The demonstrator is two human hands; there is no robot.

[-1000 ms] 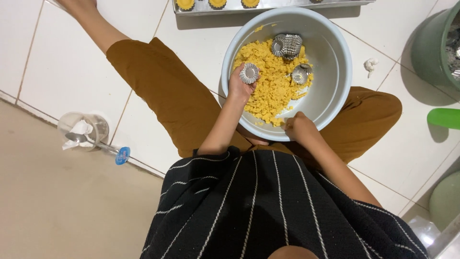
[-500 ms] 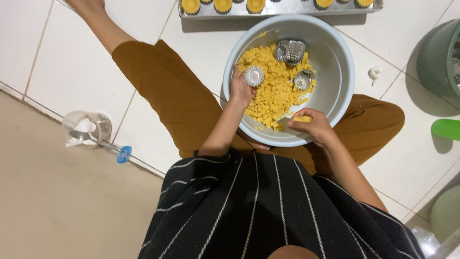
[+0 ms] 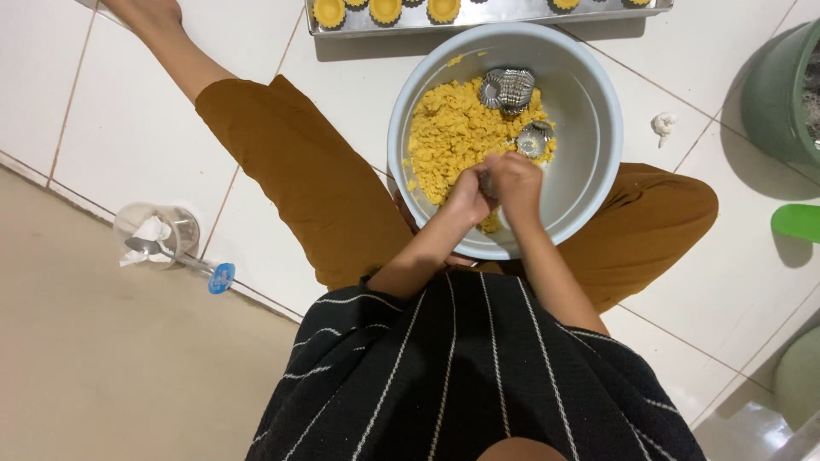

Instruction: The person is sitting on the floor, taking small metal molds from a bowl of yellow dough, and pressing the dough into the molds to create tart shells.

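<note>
Head view, looking straight down. Seated on a white tiled floor point(image 3: 128, 119), legs spread around a pale grey bowl point(image 3: 589, 145) set between the knees. Left hand point(image 3: 468, 196) and right hand point(image 3: 517, 183) pressed together over the near side of the bowl, both curled around a small metal tart mould point(image 3: 487, 182), only a sliver of it showing between the fingers. Both hands closed on it, left cupping from the left, right covering from above and the right. Cannot tell which way the mould's open face is turned.

Yellow crumbly dough point(image 3: 453, 128) heaped just beyond the hands and to the left, touching the knuckles' far side; left hand slightly nearer to it. Two more empty moulds on the dough: a stacked pair point(image 3: 508, 88) at the far edge, a single one point(image 3: 535, 139) just past the right hand. Further off, a metal tray point(image 3: 512, 13) of filled tart shells point(image 3: 385, 9). Off to the left, a clear plastic cup point(image 3: 158, 232) with a spoon, well apart.
</note>
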